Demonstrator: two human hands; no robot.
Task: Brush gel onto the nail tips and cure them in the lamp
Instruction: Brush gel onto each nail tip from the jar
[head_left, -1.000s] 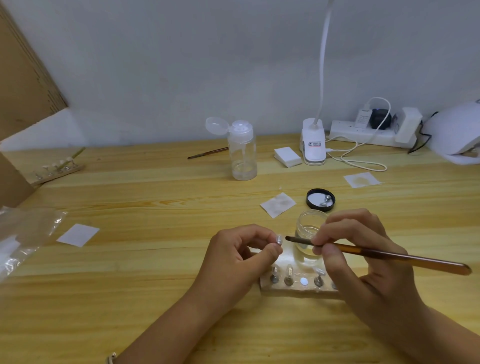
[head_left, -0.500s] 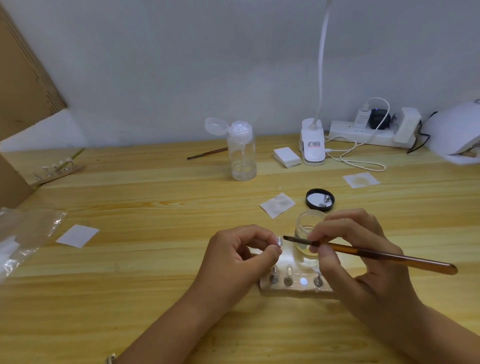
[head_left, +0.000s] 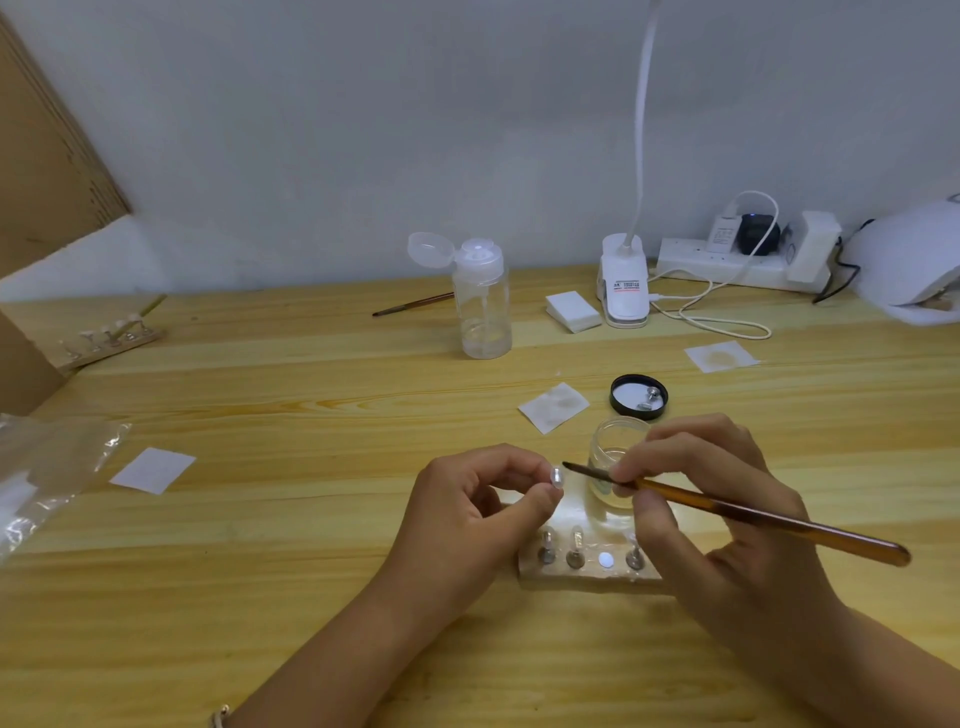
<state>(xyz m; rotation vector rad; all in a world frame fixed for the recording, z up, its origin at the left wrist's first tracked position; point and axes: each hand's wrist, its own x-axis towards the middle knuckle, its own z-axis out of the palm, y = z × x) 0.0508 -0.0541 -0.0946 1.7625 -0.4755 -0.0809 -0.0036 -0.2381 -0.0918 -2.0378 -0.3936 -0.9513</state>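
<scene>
Though near jar (head_left: 610, 447), brush (head_left: 779, 521) beside tip (head_left: 556, 476)

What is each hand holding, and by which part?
The left hand pinches a nail tip by its lower end; the right hand pinches the brush near its bristle end.

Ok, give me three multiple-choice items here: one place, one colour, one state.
1. Relative to the glass jar, the black lid lies: A on top; B behind it; C in front.
2. The brush handle is: A white; B blue; C amber.
3. The left hand: A pinches a nail tip; B lies flat; C grips a bottle.
Answers: 1 B, the lid sits on the table beyond the jar; 2 C, the handle glows orange-brown; 3 A, the tip sits in its pinch.
</scene>
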